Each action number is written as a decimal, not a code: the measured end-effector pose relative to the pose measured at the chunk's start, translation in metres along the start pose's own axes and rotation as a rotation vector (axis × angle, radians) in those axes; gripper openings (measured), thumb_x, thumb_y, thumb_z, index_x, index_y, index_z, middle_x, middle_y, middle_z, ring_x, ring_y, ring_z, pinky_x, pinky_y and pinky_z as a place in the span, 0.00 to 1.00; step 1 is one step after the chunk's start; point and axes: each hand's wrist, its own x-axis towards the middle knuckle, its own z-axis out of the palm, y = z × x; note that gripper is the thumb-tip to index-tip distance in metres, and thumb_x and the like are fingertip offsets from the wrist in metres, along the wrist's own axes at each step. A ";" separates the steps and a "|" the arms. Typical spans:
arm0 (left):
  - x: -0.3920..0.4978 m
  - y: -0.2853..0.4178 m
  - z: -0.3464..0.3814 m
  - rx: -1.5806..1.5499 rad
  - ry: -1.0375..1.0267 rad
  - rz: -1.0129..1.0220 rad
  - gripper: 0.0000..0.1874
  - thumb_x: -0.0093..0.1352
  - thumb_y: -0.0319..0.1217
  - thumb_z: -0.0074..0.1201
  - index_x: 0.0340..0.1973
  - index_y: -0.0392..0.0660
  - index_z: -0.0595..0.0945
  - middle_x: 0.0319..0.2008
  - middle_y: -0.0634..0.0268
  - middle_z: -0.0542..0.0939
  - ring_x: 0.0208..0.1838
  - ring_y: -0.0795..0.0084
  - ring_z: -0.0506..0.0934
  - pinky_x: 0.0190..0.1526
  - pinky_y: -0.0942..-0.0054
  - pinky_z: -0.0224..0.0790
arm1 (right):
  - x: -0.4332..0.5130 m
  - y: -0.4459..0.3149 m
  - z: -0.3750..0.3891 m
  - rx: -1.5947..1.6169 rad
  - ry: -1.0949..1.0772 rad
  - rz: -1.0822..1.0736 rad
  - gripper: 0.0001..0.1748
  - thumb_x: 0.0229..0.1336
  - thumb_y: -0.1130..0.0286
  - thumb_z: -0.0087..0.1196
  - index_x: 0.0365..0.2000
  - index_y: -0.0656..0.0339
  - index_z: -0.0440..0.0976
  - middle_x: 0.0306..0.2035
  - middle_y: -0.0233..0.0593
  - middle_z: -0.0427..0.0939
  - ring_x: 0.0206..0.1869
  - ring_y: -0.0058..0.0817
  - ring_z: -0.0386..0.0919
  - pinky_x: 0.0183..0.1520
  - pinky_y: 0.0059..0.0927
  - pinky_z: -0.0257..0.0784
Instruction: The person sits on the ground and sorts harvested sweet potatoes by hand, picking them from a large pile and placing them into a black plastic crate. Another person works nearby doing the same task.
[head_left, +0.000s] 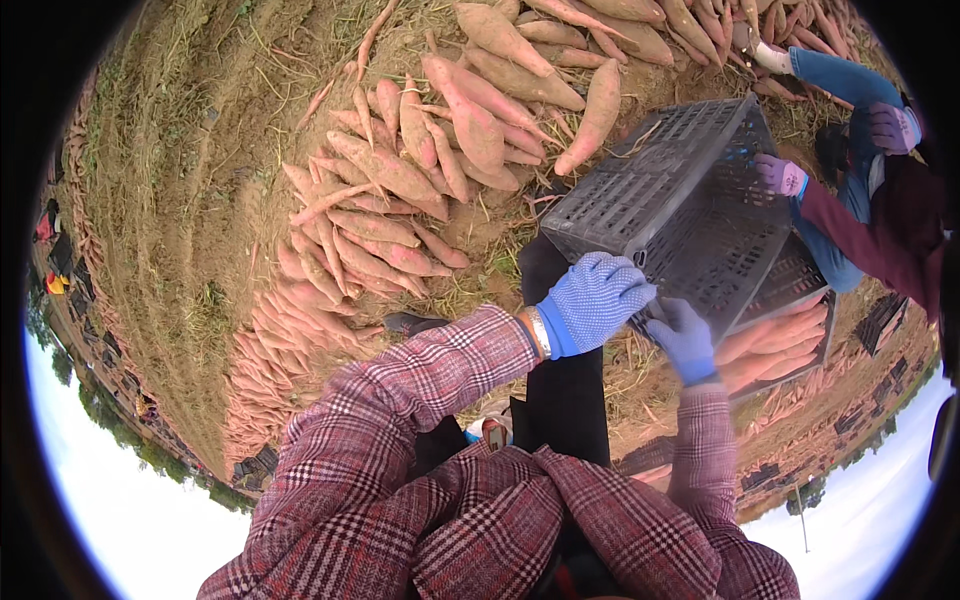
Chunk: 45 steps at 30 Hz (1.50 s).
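A black plastic crate (622, 187) with slotted walls is tilted on its side in front of me, its opening facing right. My left hand (596, 304), in a blue dotted glove, is closed around the near corner of its rim. Just to the right, my right hand (684, 337), gloved in blue too, grips the same corner from below; its fingertips are partly hidden. Beyond and beneath the tilted crate stands a second black crate (829, 319) holding sweet potatoes (784, 337). A co-worker's purple-gloved hand (780, 176) touches the tilted crate's far side.
A long row of sweet potatoes (390, 232) lies on the soil to my left and ahead. At the right, the co-worker's other gloved hand (895, 127) is near a denim-clad leg (847, 79). More dark crates (881, 322) stand farther off in the field.
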 end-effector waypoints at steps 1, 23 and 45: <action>-0.026 -0.010 -0.009 0.046 -0.039 -0.092 0.22 0.61 0.31 0.58 0.52 0.49 0.79 0.48 0.62 0.78 0.55 0.58 0.74 0.59 0.56 0.64 | 0.012 0.003 0.010 -0.041 -0.162 0.192 0.30 0.48 0.60 0.69 0.50 0.60 0.71 0.45 0.45 0.79 0.42 0.38 0.81 0.45 0.35 0.76; -0.359 0.055 0.120 -0.707 -0.822 -0.924 0.23 0.70 0.36 0.49 0.62 0.54 0.74 0.59 0.58 0.76 0.58 0.53 0.76 0.59 0.58 0.69 | 0.109 -0.002 0.140 -0.503 0.486 0.125 0.19 0.59 0.55 0.59 0.41 0.58 0.73 0.35 0.49 0.82 0.40 0.52 0.80 0.44 0.46 0.73; -0.325 -0.103 0.250 -0.646 -0.128 -0.223 0.18 0.69 0.33 0.48 0.52 0.40 0.81 0.52 0.52 0.80 0.53 0.51 0.78 0.54 0.62 0.72 | 0.132 0.083 0.109 -0.387 0.422 -0.209 0.21 0.62 0.60 0.58 0.50 0.62 0.71 0.46 0.48 0.79 0.49 0.47 0.77 0.52 0.37 0.72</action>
